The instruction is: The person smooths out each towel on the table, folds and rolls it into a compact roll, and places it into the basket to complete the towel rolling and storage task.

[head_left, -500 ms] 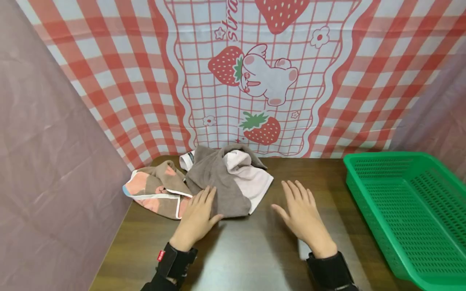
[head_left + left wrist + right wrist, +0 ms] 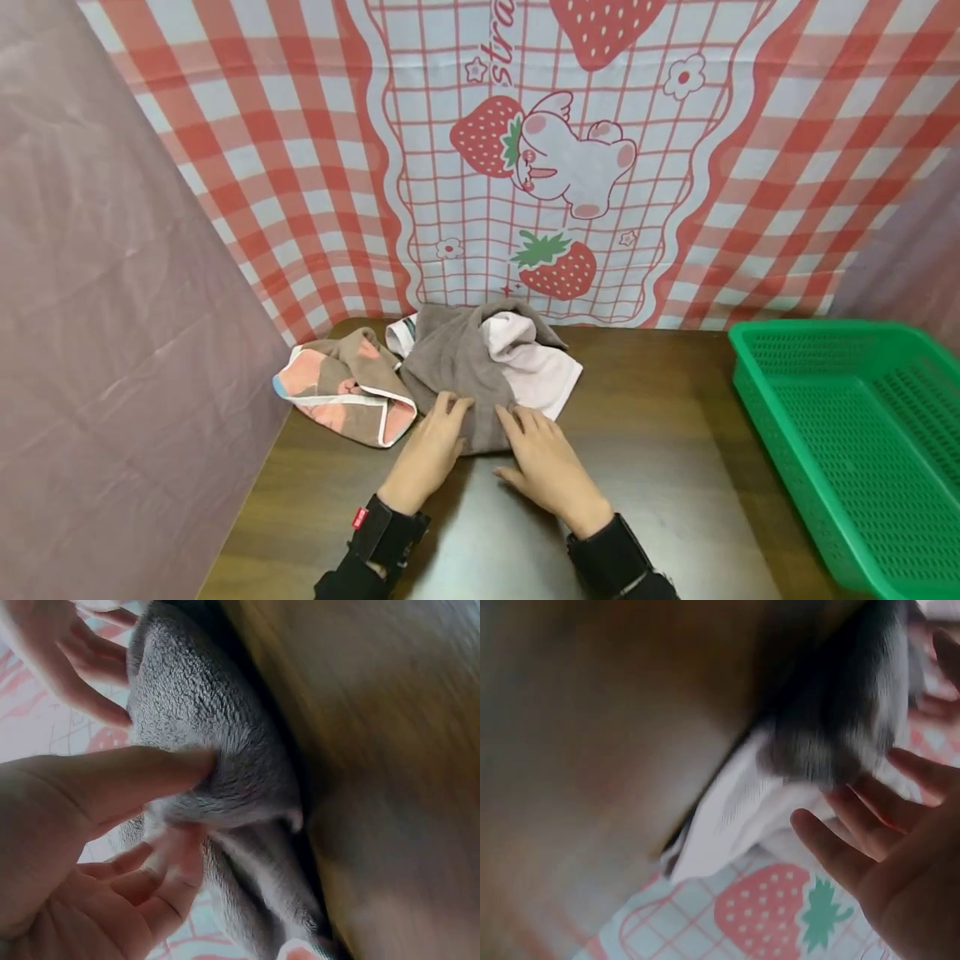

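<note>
A crumpled grey towel lies on the table against the back cloth, with a pale pink cloth folded out at its right. My left hand is at the towel's near edge; in the left wrist view its thumb and fingers pinch a grey fold. To its right, my right hand reaches the same towel. The right wrist view shows its fingers spread and fairly straight beside the grey cloth, which is blurred there. Left of the grey towel sits a brown and orange patterned towel with white trim.
A green plastic basket stands at the right of the brown wooden table. Behind hangs a red-and-white checked cloth with strawberries. A pinkish curtain closes off the left side.
My right hand has moved left from the bare table to the grey towel. My left hand has drawn in at the towel's near edge. The whole view has shifted slightly.
</note>
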Tool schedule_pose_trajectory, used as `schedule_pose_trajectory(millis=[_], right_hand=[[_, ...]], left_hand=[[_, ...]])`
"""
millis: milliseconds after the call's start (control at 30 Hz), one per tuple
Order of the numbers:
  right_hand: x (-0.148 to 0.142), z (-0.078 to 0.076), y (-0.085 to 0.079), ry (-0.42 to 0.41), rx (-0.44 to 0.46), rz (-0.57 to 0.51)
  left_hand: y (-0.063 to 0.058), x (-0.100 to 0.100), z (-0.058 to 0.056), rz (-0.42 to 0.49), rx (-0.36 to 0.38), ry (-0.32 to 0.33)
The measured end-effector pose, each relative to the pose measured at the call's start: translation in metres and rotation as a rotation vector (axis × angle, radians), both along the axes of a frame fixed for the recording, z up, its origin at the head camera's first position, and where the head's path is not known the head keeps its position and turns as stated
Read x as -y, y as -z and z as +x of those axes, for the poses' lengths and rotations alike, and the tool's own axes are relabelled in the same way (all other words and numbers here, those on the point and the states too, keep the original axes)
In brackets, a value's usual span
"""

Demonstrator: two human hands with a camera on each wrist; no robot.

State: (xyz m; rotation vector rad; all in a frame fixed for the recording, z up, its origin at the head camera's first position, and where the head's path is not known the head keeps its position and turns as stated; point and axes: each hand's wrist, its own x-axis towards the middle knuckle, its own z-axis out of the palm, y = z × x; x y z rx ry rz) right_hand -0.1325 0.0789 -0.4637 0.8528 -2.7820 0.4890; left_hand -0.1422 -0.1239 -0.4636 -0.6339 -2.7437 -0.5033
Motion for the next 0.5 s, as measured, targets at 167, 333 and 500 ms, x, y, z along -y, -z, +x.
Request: schedule_pose_trajectory(millis=[167,333,500], right_hand=[[0.008,0.004,0.005,0.073,-0.066,0.019],[0.010,0.006,0.003,0.161,-0.136,-0.009],[0.006,0.006,0.002,0.186,-0.251,-0.054]], left_hand=[[-0.009,-0.010,0.000,0.158,0.058,0.078],[-0.023,-0.022,0.004,0.376,0.103,0.200],[-0.030,-0.030,0.012,0.491,0.101,0.287]])
